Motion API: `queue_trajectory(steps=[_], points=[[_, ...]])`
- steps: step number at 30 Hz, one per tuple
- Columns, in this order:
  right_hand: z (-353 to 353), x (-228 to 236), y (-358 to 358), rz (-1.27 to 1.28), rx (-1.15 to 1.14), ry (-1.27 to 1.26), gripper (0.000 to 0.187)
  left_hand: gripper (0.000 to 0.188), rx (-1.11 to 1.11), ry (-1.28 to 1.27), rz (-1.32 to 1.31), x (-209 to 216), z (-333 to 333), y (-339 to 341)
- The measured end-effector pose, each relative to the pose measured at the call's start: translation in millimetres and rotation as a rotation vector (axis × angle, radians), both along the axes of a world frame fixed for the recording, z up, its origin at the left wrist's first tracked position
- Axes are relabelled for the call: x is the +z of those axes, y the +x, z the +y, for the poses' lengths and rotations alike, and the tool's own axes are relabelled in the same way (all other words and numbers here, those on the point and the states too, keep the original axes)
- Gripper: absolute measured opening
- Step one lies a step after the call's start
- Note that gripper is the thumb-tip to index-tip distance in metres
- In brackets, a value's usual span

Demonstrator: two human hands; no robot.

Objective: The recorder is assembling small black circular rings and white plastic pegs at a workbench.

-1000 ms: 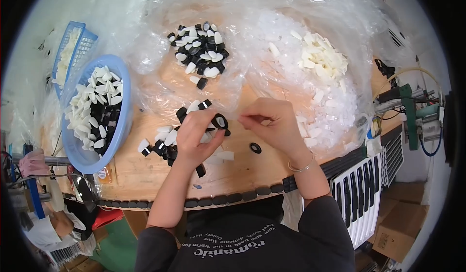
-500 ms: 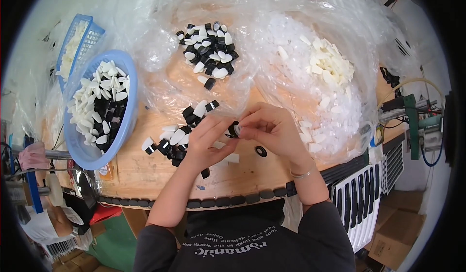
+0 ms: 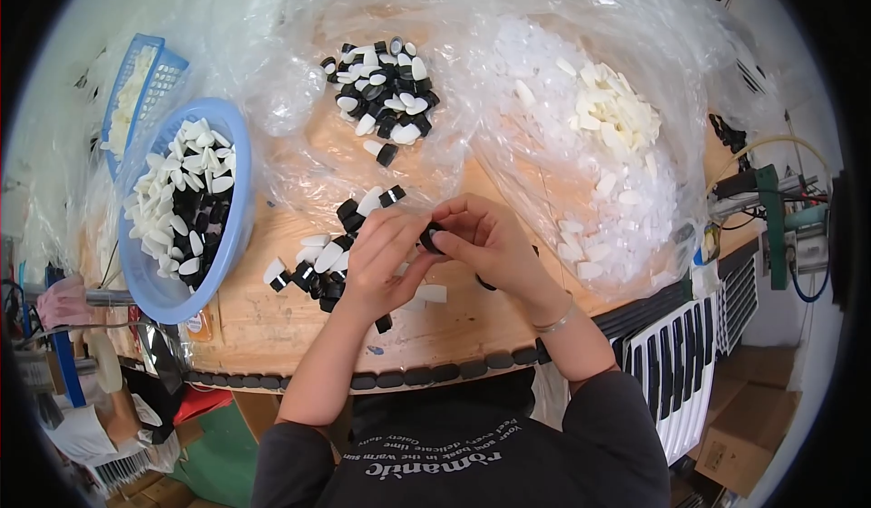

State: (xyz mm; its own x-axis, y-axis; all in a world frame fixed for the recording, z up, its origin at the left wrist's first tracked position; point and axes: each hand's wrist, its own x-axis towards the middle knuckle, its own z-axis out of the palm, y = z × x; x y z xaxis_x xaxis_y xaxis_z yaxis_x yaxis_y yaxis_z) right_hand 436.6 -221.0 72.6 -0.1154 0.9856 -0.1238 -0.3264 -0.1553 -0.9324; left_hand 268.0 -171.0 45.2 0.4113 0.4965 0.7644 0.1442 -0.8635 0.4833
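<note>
Both hands meet over the middle of the wooden table around a small black round cap (image 3: 432,239). My right hand (image 3: 485,243) pinches the cap between thumb and fingers. My left hand (image 3: 386,256) is closed against its left side, with its fingertips partly hidden. A black ring (image 3: 486,282) lies under the edge of my right hand, mostly covered. Below my left hand are a flat white piece (image 3: 433,294) and a black cap (image 3: 384,324). Beside its wrist sits a small pile of black caps with white pointed tops (image 3: 319,268).
A blue oval basket (image 3: 240,136) with white and black pieces stands left, before a smaller blue basket (image 3: 171,73). A larger pile of black-and-white pieces (image 3: 386,91) lies farther back on clear plastic sheeting (image 3: 299,100). Cream and white pieces (image 3: 617,113) are heaped right.
The cap has turned between my fingers, so its black side shows instead of the pale face. My right hand has shifted slightly and now covers more of the black ring.
</note>
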Motion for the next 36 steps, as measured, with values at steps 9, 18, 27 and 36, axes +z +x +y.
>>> queue_trajectory(steps=[9,18,27,36], points=[[3,-10,-1,-0.078,0.027,0.060,0.021,0.036,0.024,0.013,0.021,0,-6,2],[4,-19,1,-0.003,0.004,0.136,0.022,0.036,0.008,0.025,0.032,-4,-5,8],[0,-13,-3,-0.058,-0.013,0.122,0.017,0.044,0.019,-0.020,-0.022,-1,-5,6],[-2,-9,-4,-0.056,-0.009,0.074,0.020,0.042,0.036,0.034,-0.015,-3,-3,2]])
